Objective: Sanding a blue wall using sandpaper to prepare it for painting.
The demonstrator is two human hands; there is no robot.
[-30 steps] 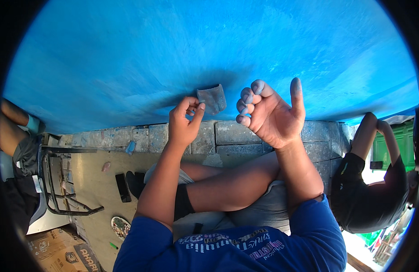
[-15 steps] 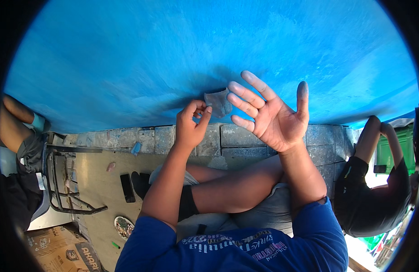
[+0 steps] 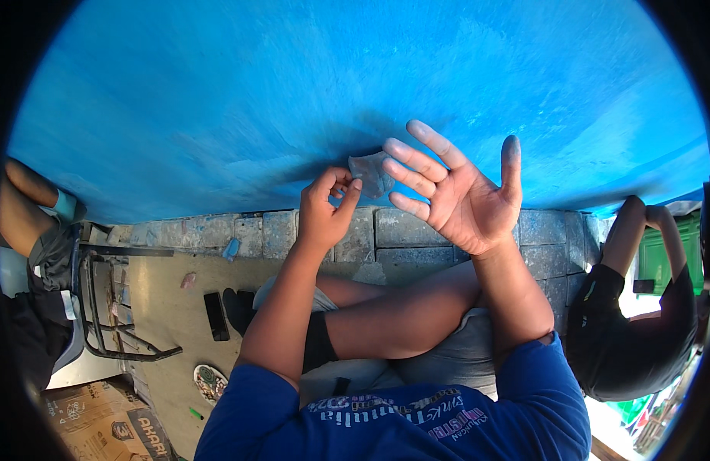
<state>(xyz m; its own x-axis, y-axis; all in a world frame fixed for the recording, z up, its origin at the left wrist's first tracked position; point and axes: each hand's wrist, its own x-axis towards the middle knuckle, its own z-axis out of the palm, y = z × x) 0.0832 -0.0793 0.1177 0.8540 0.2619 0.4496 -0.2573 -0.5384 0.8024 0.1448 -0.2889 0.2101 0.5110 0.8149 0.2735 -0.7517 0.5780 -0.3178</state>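
Between the thumb and fingers of my left hand (image 3: 329, 211) is a small, curled piece of grey sandpaper (image 3: 370, 175), held just in front of the blue wall (image 3: 216, 100). My right hand (image 3: 466, 196) is raised beside it, palm toward me and fingers spread. Pale dust coats its fingertips and thumb. The right fingers overlap the sandpaper's right edge in the view; whether they touch it I cannot tell. I sit with my legs (image 3: 405, 323) folded below my hands.
Grey blocks (image 3: 412, 228) line the wall's foot. On the floor lie a black phone (image 3: 216, 316), a blue scrap (image 3: 231, 250) and a dish of small bits (image 3: 210, 383). A metal-framed chair (image 3: 94, 307) and cardboard box (image 3: 113, 422) are left. People sit on both sides.
The sandpaper and my left fingers have shifted very slightly right. My right fingers have moved a touch left, still spread.
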